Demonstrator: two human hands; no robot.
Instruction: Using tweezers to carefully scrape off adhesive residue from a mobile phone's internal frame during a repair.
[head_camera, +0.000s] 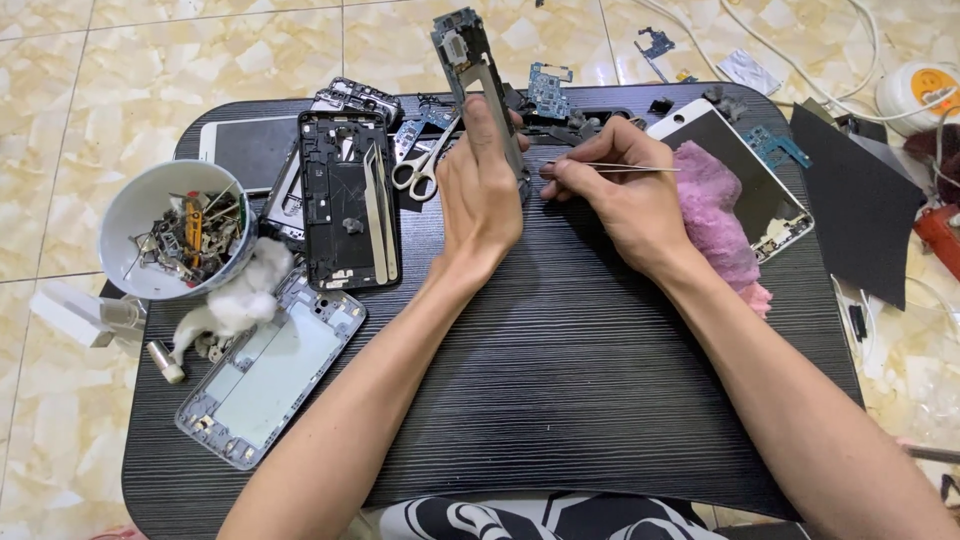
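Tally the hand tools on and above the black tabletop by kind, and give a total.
Tweezers: 2, one in the right hand, tweezers, and a pair lying on the black phone frame, tweezers
Scissors: 1, scissors beside the left hand
Total: 3

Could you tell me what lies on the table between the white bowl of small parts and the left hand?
In the head view, a black phone frame with tweezers on it lies between the white bowl and the left hand.
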